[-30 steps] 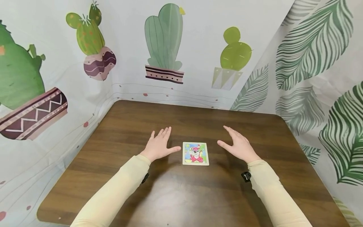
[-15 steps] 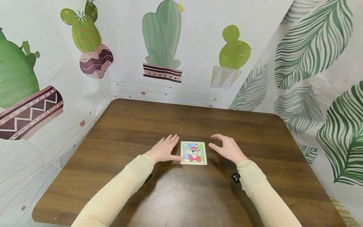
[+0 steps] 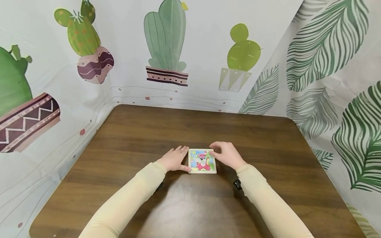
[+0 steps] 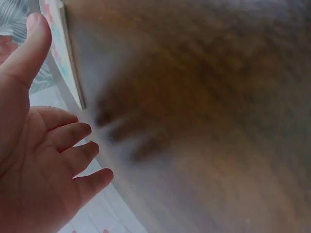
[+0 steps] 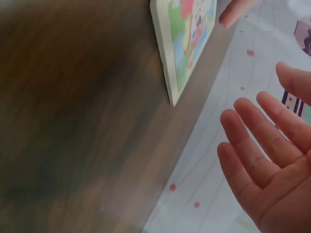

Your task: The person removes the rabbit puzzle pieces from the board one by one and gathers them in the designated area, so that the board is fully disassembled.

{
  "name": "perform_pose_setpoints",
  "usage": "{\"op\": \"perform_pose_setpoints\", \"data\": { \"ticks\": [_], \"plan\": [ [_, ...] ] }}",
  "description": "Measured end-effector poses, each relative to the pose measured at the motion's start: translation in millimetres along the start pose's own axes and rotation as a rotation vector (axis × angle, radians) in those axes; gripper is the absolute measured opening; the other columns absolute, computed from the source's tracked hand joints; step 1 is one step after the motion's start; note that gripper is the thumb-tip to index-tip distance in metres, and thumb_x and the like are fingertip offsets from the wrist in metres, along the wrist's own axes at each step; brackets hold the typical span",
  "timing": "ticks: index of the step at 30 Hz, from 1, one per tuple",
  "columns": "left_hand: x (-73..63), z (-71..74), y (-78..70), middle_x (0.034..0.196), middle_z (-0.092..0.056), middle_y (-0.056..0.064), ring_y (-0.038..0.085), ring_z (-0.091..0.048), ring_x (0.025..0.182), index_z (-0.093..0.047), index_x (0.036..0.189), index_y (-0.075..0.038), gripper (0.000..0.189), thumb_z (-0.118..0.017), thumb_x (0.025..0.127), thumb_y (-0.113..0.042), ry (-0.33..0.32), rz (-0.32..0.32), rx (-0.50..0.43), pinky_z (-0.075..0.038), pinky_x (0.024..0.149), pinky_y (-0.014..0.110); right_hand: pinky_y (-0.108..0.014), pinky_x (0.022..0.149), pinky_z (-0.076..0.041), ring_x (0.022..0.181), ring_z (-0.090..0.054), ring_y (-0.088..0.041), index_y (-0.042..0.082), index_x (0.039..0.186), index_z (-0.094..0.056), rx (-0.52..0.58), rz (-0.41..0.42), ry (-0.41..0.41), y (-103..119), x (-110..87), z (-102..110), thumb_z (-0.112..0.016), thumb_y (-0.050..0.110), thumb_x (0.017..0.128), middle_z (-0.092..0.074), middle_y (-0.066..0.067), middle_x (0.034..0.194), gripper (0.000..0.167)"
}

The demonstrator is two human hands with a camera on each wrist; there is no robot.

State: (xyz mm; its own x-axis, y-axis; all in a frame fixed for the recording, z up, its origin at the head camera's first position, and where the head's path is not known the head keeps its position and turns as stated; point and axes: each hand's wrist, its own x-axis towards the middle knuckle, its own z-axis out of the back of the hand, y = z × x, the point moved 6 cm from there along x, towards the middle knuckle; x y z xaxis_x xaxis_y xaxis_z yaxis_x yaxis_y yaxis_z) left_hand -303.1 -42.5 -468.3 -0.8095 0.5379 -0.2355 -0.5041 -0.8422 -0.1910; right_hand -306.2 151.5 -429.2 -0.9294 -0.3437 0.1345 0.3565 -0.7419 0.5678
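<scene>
Picture board [image 3: 202, 162] lies flat on brown desk [image 3: 148, 129], between the hands. Left hand [image 3: 174, 160] at its left edge, fingers straight, thumb spread wide, tip at near-left corner. Right hand [image 3: 228, 154] by far-right corner, fingers relaxed, thumb apart from them. Can't tell if either touches board. Cactus-print cloth [image 3: 205, 43] behind desk, far side.

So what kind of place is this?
Maybe an indoor play or filming corner, though I can't be sure. There's a brown table, a wall covering printed with potted cacti and big leaves, and a small cartoon picture board.
</scene>
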Motion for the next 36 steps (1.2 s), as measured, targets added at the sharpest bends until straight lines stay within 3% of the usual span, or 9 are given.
{"op": "perform_pose_setpoints", "data": {
  "ticks": [12, 25, 36],
  "plan": [
    [1.5, -5.0, -4.0, 0.151, -0.034, 0.015, 0.034, -0.031, 0.139, -0.034, 0.148, -0.009, 0.096, -0.067, 0.076, -0.062, -0.016, 0.003, 0.015, -0.028, 0.111, 0.05, -0.039, 0.085, -0.053, 0.094, -0.065, -0.022, 0.003, 0.101, -0.072, -0.027, 0.05, 0.075, 16.4, 26.1, -38.0, -0.072, 0.012, 0.083, -0.07, -0.008, 0.1, 0.02],
    [3.8, -4.9, -7.2, 0.151, -0.034, 0.015, 0.033, -0.031, 0.139, -0.035, 0.146, -0.002, 0.096, -0.069, 0.075, -0.057, -0.023, -0.024, 0.028, -0.032, 0.11, 0.046, -0.028, 0.071, -0.052, 0.073, -0.059, -0.011, 0.003, 0.092, -0.072, -0.067, 0.086, 0.104, 19.8, 43.6, -63.5, -0.072, 0.004, 0.08, -0.066, -0.003, 0.082, 0.011],
    [3.6, -7.4, -7.1, 0.152, -0.029, 0.017, 0.033, -0.029, 0.14, -0.03, 0.147, 0.003, 0.097, -0.069, 0.078, -0.053, 0.001, -0.033, 0.013, -0.03, 0.111, 0.042, -0.029, 0.073, -0.05, 0.077, -0.056, -0.013, 0.01, 0.104, -0.073, -0.166, 0.082, 0.214, 26.8, 51.5, -71.8, -0.077, 0.012, 0.079, -0.065, -0.001, 0.087, 0.025]
  ]
}}
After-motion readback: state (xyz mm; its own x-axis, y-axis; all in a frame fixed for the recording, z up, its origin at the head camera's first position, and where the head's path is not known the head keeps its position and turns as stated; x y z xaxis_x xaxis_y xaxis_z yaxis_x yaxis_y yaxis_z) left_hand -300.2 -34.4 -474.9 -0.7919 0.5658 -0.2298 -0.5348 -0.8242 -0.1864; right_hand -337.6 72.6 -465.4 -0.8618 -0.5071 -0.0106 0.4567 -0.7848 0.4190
